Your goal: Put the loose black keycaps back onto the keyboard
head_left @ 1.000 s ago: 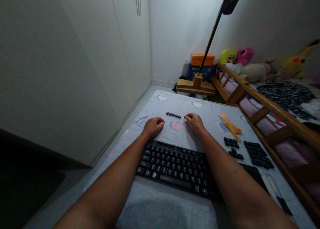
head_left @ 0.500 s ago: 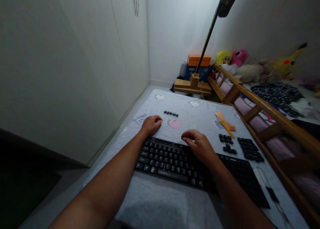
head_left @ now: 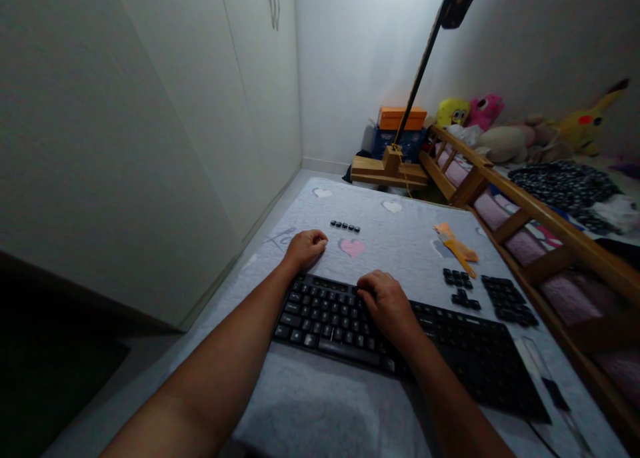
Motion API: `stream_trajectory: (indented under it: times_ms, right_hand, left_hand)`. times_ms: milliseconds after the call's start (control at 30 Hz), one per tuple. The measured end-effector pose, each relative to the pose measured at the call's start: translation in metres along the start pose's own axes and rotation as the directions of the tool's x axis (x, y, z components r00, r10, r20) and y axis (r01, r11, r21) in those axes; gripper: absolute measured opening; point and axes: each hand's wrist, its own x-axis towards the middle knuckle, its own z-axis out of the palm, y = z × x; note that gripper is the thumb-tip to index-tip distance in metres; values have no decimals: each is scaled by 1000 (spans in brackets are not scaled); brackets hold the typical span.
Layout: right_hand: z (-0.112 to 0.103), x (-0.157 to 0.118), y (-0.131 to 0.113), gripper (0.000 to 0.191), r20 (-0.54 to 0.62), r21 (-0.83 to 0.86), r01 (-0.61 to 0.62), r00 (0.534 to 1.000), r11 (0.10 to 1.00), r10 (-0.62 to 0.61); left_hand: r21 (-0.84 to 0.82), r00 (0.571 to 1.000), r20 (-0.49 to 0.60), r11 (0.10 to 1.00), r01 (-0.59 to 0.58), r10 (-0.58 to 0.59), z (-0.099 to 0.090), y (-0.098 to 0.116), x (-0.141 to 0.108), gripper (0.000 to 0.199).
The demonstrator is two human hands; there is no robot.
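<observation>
A black keyboard [head_left: 330, 318] lies across the cloth-covered table; keycaps fill its left part, while its right section [head_left: 480, 351] looks bare of them. My right hand [head_left: 387, 305] is over the middle of the keyboard, thumb and fingers pinched at the top row. The small keycap in that pinch is mostly hidden by the fingers. Just beyond the keyboard's upper left edge, my left hand [head_left: 306, 249] rests on the cloth with curled fingers, and whatever is inside them is hidden. A short row of loose keycaps [head_left: 345, 227] sits past my left hand.
Loose keycap groups [head_left: 509, 301] and an arrow-key cluster [head_left: 465, 300] lie at right. Near them are an orange-handled tool [head_left: 457, 250] and a wire tool [head_left: 555, 395]. A wooden bed rail [head_left: 520, 211] runs along the right; a white wardrobe [head_left: 200, 111] stands left.
My right hand has moved left and down, bringing the pinched keycap from above the keyboard's upper edge to the top row. My left hand stays in place. The view has shifted slightly.
</observation>
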Motion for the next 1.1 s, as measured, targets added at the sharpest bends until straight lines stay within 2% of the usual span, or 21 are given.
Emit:
stream_trajectory:
  times_ms: [400,633,1100]
  right_hand:
    - [6,-1,-4,11,4,-130,19,1000,991,-19]
    - [10,-1,-3,11,-19,-141,40,999,989,-43]
    - [9,-2,-5,10,-9,-132,8,1000,991,-10]
  left_hand:
    - [-7,1000,7,1000,-3,3,0,-1,-1,18]
    - [-3,1000,7,1000,1,-1,0,0,-1,19]
    - [2,1000,4,1000,-7,7,-1,1,-2,19]
